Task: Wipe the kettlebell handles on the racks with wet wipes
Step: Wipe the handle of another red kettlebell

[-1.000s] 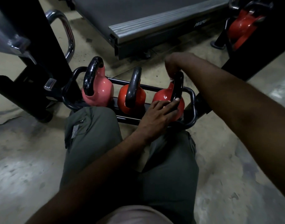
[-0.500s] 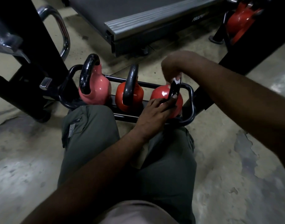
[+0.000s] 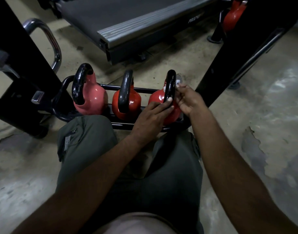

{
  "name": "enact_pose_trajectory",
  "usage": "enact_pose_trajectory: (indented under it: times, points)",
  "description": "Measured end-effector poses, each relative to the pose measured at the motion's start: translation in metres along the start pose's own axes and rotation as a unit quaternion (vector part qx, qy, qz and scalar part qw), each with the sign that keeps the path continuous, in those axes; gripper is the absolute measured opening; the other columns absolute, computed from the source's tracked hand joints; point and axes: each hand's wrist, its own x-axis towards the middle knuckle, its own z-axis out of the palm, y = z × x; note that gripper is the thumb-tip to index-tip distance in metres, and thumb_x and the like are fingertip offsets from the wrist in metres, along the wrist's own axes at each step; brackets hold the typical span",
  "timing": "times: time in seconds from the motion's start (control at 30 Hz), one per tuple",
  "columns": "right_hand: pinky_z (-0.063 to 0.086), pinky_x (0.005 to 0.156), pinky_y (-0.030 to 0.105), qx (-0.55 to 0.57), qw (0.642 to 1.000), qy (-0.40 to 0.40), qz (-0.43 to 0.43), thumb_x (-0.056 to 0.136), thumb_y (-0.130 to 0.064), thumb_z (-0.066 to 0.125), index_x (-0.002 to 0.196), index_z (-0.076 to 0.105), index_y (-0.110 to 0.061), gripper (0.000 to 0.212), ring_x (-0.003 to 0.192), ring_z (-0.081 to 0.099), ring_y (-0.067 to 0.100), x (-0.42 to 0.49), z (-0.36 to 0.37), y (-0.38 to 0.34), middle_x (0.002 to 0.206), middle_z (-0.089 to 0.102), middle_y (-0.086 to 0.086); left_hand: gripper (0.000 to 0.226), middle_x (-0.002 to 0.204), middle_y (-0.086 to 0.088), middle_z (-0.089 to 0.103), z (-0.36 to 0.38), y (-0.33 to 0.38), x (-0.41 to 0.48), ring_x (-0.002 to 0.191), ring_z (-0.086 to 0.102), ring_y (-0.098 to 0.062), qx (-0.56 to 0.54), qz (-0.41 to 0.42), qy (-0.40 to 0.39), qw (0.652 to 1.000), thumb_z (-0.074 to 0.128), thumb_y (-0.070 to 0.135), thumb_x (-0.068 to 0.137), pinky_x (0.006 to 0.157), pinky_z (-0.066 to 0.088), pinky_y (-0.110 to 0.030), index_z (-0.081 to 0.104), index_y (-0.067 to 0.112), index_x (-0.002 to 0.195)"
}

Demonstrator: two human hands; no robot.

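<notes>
Three kettlebells stand in a low black rack on the floor, in front of the person's knees. The left hand grips the near leg of the right kettlebell's handle, thumb pressed on it. The right hand, just right of this handle, pinches a white wipe against its side.
</notes>
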Motion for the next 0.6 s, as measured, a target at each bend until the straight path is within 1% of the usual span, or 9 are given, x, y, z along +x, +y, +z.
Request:
enact_pose_trajectory:
  times: [0.1,0.2,0.23,0.33,0.4,0.47,0.5,0.57,0.6]
  points:
    - [0.057,0.079,0.026,-0.017,0.999,-0.036,0.001,0.099,-0.003,0.048,0.095,0.060,-0.009,0.014,0.085,0.067,0.021,-0.009,-0.007,0.004,0.097,0.064,0.014,0.037,0.143,-0.008,0.054,-0.001,-0.001,0.002,0.101,0.058,-0.027,-0.012,-0.006,-0.008,1.000,0.053,0.007,0.093,0.093,0.049,-0.040,0.063,0.008,0.129]
    - [0.054,0.092,0.035,-0.005,1.000,0.017,-0.002,0.099,-0.001,0.047,0.093,0.059,-0.009,0.015,0.100,0.065,0.031,-0.003,0.010,-0.010,0.112,0.062,0.022,0.031,0.139,-0.006,0.058,-0.005,0.000,0.004,0.100,0.059,-0.025,-0.006,-0.006,0.000,1.000,0.054,0.010,0.096,0.089,0.050,-0.038,0.066,0.011,0.125]
    - [0.055,0.089,0.035,-0.006,0.999,0.036,-0.008,0.098,0.000,0.048,0.091,0.059,-0.010,0.016,0.100,0.064,0.031,-0.002,0.014,-0.012,0.111,0.062,0.022,0.029,0.137,-0.005,0.060,-0.007,-0.001,0.005,0.100,0.059,-0.024,-0.030,-0.016,0.008,0.999,0.056,0.010,0.096,0.088,0.050,-0.037,0.067,0.012,0.123]
    - [0.057,0.065,0.026,-0.086,0.992,0.061,-0.069,0.096,0.001,0.054,0.087,0.059,-0.011,0.016,0.071,0.063,0.016,-0.028,0.013,-0.009,0.084,0.064,0.010,0.031,0.130,-0.004,0.064,-0.018,-0.011,0.012,0.105,0.062,-0.016,-0.210,-0.103,0.060,0.970,0.063,0.002,0.090,0.089,0.051,-0.030,0.068,0.011,0.120]
    - [0.057,0.066,0.024,-0.181,0.974,0.063,-0.119,0.094,-0.002,0.061,0.090,0.064,-0.010,0.009,0.070,0.066,0.013,-0.052,0.006,-0.002,0.084,0.067,0.007,0.035,0.125,0.000,0.063,-0.031,-0.025,0.034,0.098,0.063,-0.005,-0.308,-0.192,0.078,0.928,0.064,-0.002,0.088,0.084,0.053,-0.023,0.066,0.009,0.121]
    - [0.056,0.067,0.022,-0.320,0.925,0.067,-0.196,0.091,-0.008,0.068,0.095,0.072,-0.010,0.006,0.072,0.069,0.010,-0.067,0.001,0.002,0.088,0.072,0.004,0.033,0.114,0.009,0.064,-0.041,-0.047,0.067,0.091,0.062,0.006,-0.331,-0.258,0.050,0.906,0.068,0.007,0.089,0.080,0.053,-0.017,0.066,0.015,0.121]
    - [0.055,0.070,0.020,-0.390,0.884,0.068,-0.248,0.089,-0.010,0.070,0.097,0.075,-0.011,0.009,0.074,0.069,0.009,-0.071,0.000,0.001,0.091,0.073,0.002,0.033,0.113,0.010,0.064,-0.045,-0.059,0.084,0.094,0.060,0.009,-0.333,-0.270,0.012,0.903,0.070,0.014,0.090,0.083,0.053,-0.017,0.065,0.020,0.122]
    - [0.052,0.080,0.020,-0.515,0.778,0.042,-0.357,0.087,-0.013,0.072,0.099,0.078,-0.013,0.013,0.085,0.067,0.010,-0.073,0.006,-0.003,0.097,0.073,0.000,0.036,0.123,0.008,0.064,-0.049,-0.081,0.115,0.106,0.058,0.004,-0.346,-0.271,-0.080,0.895,0.068,0.025,0.092,0.093,0.053,-0.026,0.062,0.023,0.127]
    - [0.050,0.083,0.023,-0.575,0.715,0.016,-0.396,0.087,-0.013,0.070,0.098,0.078,-0.013,0.014,0.090,0.065,0.013,-0.071,0.010,-0.006,0.099,0.072,0.001,0.037,0.126,0.008,0.062,-0.050,-0.090,0.128,0.108,0.057,0.002,-0.352,-0.271,-0.128,0.887,0.066,0.029,0.093,0.093,0.052,-0.027,0.061,0.024,0.129]
